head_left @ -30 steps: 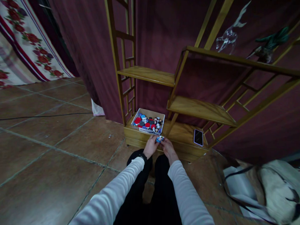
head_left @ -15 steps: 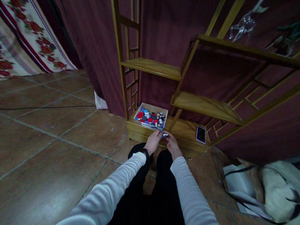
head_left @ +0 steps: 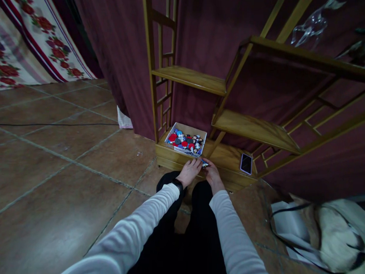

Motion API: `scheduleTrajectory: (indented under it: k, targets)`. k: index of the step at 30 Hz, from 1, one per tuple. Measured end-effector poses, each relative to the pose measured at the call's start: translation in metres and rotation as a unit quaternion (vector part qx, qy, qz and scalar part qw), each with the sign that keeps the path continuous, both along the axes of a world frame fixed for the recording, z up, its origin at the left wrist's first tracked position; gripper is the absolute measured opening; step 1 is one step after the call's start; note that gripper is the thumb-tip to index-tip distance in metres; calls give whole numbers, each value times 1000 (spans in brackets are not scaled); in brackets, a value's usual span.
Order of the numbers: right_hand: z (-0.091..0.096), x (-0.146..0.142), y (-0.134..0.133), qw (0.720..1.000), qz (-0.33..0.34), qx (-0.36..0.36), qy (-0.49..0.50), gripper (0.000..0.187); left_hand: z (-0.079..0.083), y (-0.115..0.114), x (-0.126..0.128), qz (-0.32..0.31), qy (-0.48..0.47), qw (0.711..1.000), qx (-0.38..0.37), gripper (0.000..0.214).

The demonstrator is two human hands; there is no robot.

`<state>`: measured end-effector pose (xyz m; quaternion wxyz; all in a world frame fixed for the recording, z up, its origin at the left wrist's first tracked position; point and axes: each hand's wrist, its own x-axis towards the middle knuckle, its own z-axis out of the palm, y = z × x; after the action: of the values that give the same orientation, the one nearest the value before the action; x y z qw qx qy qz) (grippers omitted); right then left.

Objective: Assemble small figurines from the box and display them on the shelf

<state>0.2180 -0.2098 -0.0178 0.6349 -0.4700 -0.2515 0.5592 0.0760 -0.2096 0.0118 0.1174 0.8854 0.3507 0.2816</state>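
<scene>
Left hand [head_left: 191,171] and right hand [head_left: 212,174] hold one small toy [head_left: 204,164] between their fingers. Both hands are narrow, with the fingers bent in close to each other. From far off, through the head camera, I see a bit of blue and white on the toy. The fingers hide the rest of it, so I cannot tell its full shape or how hard they squeeze.

The toy is up in front of the knees, just past the near edge of the low wooden cabinet [head_left: 170,156]. Near it, a bit to the left, I see an open box [head_left: 183,150] on the cabinet. Lots of little toys [head_left: 184,143] lie in the box, red, blue, gray, white and black, all mixed up. On the right part of the cabinet top I see a phone [head_left: 246,163] lying flat, well apart from the box.

Wooden shelves [head_left: 192,79] go up above the box and the phone. High on the right stands a clear glass animal [head_left: 310,29]. Behind the shelves hangs a dark red curtain [head_left: 200,37]. A black watch [head_left: 178,185] sits on the left wrist, by a white sleeve [head_left: 156,204]. Down on the brown tile floor [head_left: 63,189], far to the right, I see a cream bag [head_left: 336,238].
</scene>
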Motion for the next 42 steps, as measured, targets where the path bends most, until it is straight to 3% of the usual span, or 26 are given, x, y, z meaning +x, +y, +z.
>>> scheduleTrajectory:
  k: [5,19,25,31,36,42]
  targets:
    - [-1,0,1,1000,-1,-7,-2,43,-1,0,0,-1,-6,1000,-10,50]
    - [2,-1,-1,1000,-12,-4,-9,38,5,-4,-2,34,140,986,85,50]
    - [3,-2,-2,1000,2,19,9,34,-4,12,-5,55,-46,995,-63,47]
    - [3,-6,-1,999,9,26,26,30,-17,27,-3,50,-217,945,-238,42]
    - [4,-7,-1,999,26,24,15,27,-22,33,-1,55,-280,914,-289,40]
    - [8,-7,-2,999,41,26,17,24,-28,42,0,18,-330,878,-346,35]
